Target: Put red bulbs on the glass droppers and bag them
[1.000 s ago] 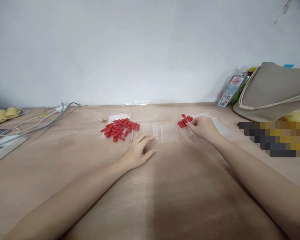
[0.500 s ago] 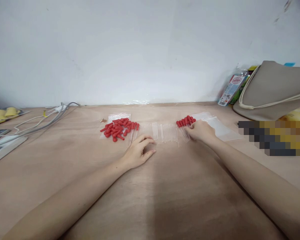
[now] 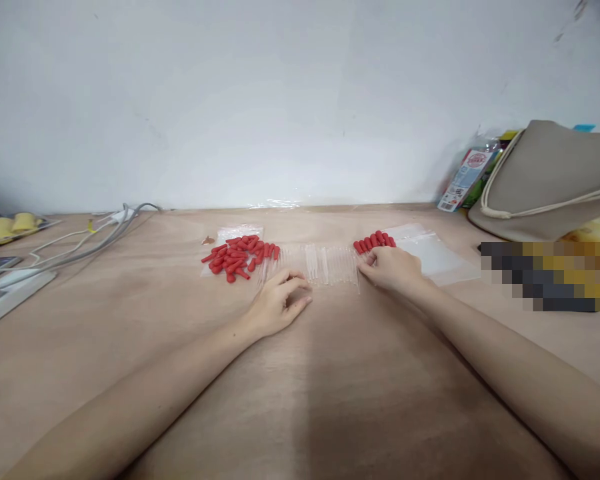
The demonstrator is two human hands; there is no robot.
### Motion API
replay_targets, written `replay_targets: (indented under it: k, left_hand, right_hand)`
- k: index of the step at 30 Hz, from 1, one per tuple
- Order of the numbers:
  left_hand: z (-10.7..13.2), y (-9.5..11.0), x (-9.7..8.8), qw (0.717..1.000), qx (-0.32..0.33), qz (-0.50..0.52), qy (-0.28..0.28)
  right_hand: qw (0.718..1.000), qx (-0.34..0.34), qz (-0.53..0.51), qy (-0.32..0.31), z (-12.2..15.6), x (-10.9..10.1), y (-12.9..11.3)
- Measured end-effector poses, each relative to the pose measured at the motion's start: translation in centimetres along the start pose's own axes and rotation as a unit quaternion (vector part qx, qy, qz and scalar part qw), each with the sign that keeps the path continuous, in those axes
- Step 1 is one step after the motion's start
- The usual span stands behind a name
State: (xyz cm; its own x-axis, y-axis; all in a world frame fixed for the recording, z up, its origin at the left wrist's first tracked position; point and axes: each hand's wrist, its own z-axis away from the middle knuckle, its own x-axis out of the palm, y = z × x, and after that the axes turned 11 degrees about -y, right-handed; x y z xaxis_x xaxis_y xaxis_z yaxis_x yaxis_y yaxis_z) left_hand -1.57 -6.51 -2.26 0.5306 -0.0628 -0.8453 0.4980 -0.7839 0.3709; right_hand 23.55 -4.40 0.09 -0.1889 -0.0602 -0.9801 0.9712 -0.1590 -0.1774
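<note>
A row of clear thin tubes (image 3: 325, 264) lies across the middle of the wooden table (image 3: 310, 373). Loose red rubber caps (image 3: 237, 257) are heaped on a clear bag to the left. My left hand (image 3: 277, 303) rests near the tubes' front left end, fingers curled, thumb and forefinger close together; whether they hold a tube is unclear. My right hand (image 3: 390, 269) lies with fingers curled over several tubes fitted with red caps (image 3: 375, 242) at the row's right end.
A clear plastic bag (image 3: 433, 253) lies right of the capped tubes. A beige drawstring bag (image 3: 550, 183) and packets stand at the far right. Grey cables (image 3: 87, 243) and flat items sit at the left edge. A white wall backs the table.
My right hand has slid left and nearer the plain tubes, and the capped tubes under it now lie in a neater row. My left hand's fingers have curled in a little.
</note>
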Motion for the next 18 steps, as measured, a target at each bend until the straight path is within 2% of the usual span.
replay_targets:
  k: [7, 9, 12, 15, 18]
  left_hand:
    - [-0.4, 0.1, 0.0, 0.996, -0.051, -0.041, 0.066]
    - [-0.6, -0.3, -0.4, 0.992, -0.072, -0.062, 0.088]
    - [-0.9, -1.7, -1.6, 0.978, -0.106, -0.119, 0.138]
    - [-1.1, -4.0, -3.6, 0.955, -0.164, -0.194, 0.152]
    - [-1.2, -6.6, -5.5, 0.937, -0.216, -0.255, 0.103]
  right_hand:
    - [0.998, -0.012, 0.054, -0.002, -0.2, 1.3, -0.6]
    - [0.999, -0.001, 0.054, 0.001, -0.1, 1.5, -0.8]
    - [0.998, 0.003, 0.044, 0.047, 0.4, 1.5, -1.1]
    - [0.992, -0.058, 0.027, 0.107, 1.1, 1.8, -1.2]
    - [0.971, -0.168, 0.011, 0.167, 1.3, 2.7, -1.3]
